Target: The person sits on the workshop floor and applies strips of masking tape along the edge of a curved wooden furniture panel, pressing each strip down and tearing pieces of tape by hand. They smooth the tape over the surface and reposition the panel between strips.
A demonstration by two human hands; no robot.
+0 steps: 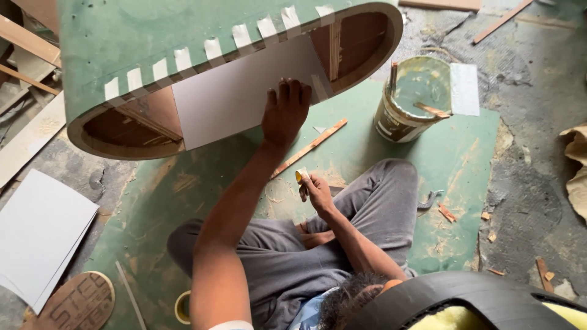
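Two hands are working: the left hand [286, 112] is pressing flat, fingers spread, on a white sheet [238, 98]. The right hand [316, 190] is pinching a small yellow tape roll [300, 176].

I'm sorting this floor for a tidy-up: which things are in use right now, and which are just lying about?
In use: white sheet pressed by left hand; green curved panel; tape strips; small yellow item in right hand.

Lying about: paint bucket, wooden strip, spare white sheets.
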